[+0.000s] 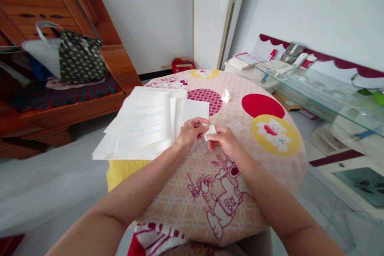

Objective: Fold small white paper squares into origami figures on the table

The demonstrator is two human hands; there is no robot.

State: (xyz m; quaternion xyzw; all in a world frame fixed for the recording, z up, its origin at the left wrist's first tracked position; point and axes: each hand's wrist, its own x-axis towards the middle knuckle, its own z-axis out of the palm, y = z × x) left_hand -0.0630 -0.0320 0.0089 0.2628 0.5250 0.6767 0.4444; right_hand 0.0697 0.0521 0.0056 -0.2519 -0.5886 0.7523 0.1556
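A small folded piece of white paper [211,131] is held above the table between both hands. My left hand [193,131] pinches its left edge with thumb and fingers. From the other side, my right hand [223,140] grips it, thumb on top. Just beyond my left hand lies a lined sheet of paper [195,111]. A large stack of printed sheets [144,122] covers the table's left side. Farther back stands a small folded white paper shape [226,96].
A patterned cloth covers the round table [186,212]. To the right is a glass shelf [330,96] with cups and papers. A wooden bench [114,64] with bags stands on the left, and a white floor-standing air conditioner [211,20] is behind.
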